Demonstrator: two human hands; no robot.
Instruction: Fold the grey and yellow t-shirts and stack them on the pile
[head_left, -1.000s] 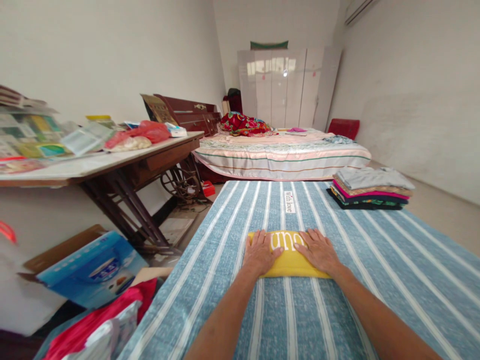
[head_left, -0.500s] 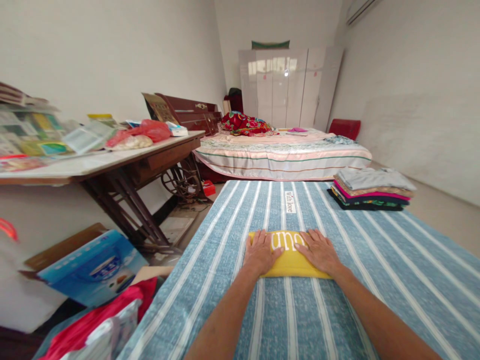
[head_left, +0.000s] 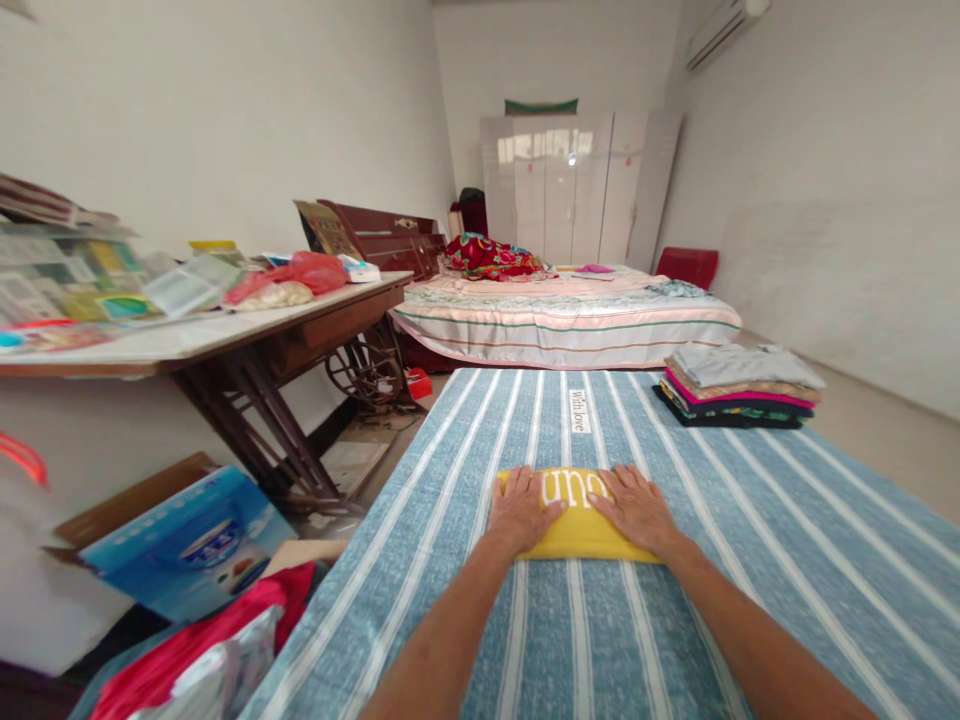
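A folded yellow garment [head_left: 574, 520] with white letters lies in the middle of the blue striped bed cover [head_left: 750, 560]. My left hand [head_left: 520, 510] lies flat on its left end, fingers stretched out. My right hand [head_left: 637, 508] rests flat on its right end, fingers spread. Neither hand grips the cloth. A stack of folded clothes [head_left: 739, 385], grey on top, sits at the far right of the cover.
A wooden table [head_left: 225, 335] with bags and packets stands to the left. A blue box [head_left: 187, 545] and red cloth [head_left: 187, 650] lie on the floor beside the bed. A second bed [head_left: 570, 315] and a white wardrobe [head_left: 577, 185] are at the back.
Both hands stay flat on the yellow garment. The view has tilted slightly, nothing else moved.
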